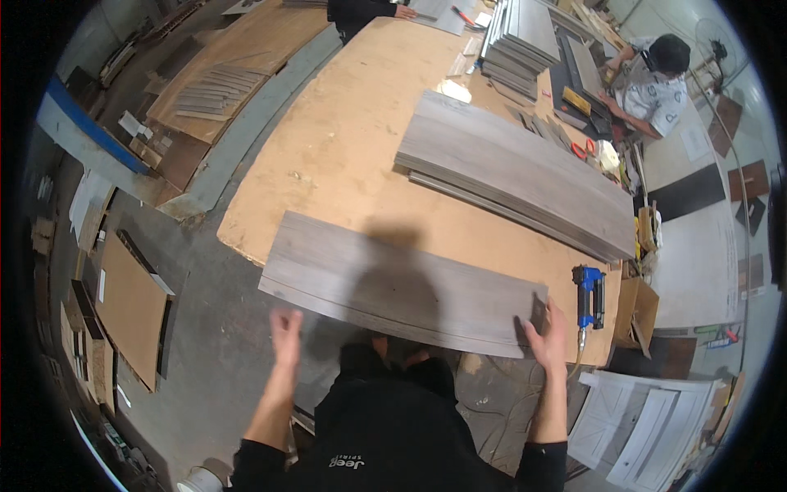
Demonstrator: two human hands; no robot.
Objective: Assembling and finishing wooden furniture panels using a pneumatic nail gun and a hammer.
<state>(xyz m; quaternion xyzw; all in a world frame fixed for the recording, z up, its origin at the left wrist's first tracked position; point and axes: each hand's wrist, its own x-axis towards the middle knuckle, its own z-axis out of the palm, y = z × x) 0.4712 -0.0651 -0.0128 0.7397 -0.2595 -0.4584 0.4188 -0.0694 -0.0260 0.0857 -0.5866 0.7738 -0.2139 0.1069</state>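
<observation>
The grey plank [393, 283] lay flat on the near edge of the tabletop [344, 139], at about 6 o'clock of the tabletop's surface. Its long axis ran from roughly 10 o'clock to 4 o'clock in the head view, the left end pointing toward 10 o'clock and overhanging the tabletop corner. The near long edge of the plank projected past the tabletop rim toward the person.

The right hand [548, 332] rested with spread fingers on the plank's right end, pressing on it rather than gripping it. The left hand [286, 334] was released, fingers extended, held below the plank's near edge at about 7 o'clock and not touching it.

A blue nail gun [589, 295] lay on the tabletop just beside the plank's right end, at 3 o'clock from the right hand. A stack of grey planks [516, 176] lay farther back at 1 o'clock, its long axis nearly parallel to the plank. A seated person [656, 86] worked at the far right.
</observation>
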